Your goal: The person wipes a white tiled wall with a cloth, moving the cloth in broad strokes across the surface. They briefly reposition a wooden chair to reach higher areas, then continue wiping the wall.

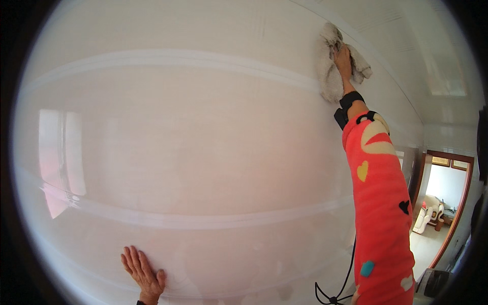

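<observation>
A glossy white wall panel (198, 141) fills most of the view. Up at the top right, my right hand (343, 61) grips a crumpled, fluffy greyish cloth (330, 78) against the panel, close to the seam with the ceiling. My right arm is stretched out in a red patterned sleeve (381, 209), with a black strap (351, 100) around the wrist. Low on the left, my left hand (146, 272) lies palm-down on the panel and holds nothing. Its fingers point upward and the thumb stands apart.
A black cord (349, 267) hangs beside the right sleeve. At the far right, a brown-framed doorway (471, 183) opens onto a room with a pale armchair (426, 219). The shiny ceiling (404, 49) meets the wall at upper right. A dark object (434, 282) sits at the lower right.
</observation>
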Available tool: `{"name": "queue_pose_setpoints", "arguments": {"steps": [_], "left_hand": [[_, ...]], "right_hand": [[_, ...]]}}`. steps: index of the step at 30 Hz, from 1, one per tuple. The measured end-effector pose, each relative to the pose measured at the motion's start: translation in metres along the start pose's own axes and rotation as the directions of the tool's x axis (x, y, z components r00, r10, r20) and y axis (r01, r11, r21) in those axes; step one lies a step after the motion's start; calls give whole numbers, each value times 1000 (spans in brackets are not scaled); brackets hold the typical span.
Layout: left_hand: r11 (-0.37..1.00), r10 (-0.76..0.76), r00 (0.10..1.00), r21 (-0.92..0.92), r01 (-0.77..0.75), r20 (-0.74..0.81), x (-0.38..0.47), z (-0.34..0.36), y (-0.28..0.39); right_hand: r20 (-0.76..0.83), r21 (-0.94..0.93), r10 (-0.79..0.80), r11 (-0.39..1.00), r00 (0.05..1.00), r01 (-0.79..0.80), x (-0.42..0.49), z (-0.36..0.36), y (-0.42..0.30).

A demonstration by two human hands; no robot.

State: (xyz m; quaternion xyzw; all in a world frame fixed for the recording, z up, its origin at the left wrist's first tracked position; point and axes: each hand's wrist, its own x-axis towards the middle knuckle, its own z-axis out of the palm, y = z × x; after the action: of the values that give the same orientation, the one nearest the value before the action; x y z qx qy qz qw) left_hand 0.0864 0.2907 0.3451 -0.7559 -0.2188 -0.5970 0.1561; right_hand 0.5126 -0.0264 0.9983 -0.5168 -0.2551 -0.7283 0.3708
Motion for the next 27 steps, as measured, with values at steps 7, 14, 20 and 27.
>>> {"name": "queue_pose_setpoints", "arguments": {"steps": [7,14,20,27], "left_hand": [[999,8,999,-41,-5,50,-2,-3,0],[997,-16,998,-75,20,53,-3,0,-2],[998,13,999,-57,-10,46,-1,0,-3],[996,36,999,-81,-35,17,-1,0,-7]], "right_hand": [[81,101,-93,991,992,85,3,-10,-130],[99,186,-205,965,974,185,-3,15,-231],[172,255,-285,937,943,237,-16,19,-306],[165,266,-395,900,904,345,-46,19,-405]]}}
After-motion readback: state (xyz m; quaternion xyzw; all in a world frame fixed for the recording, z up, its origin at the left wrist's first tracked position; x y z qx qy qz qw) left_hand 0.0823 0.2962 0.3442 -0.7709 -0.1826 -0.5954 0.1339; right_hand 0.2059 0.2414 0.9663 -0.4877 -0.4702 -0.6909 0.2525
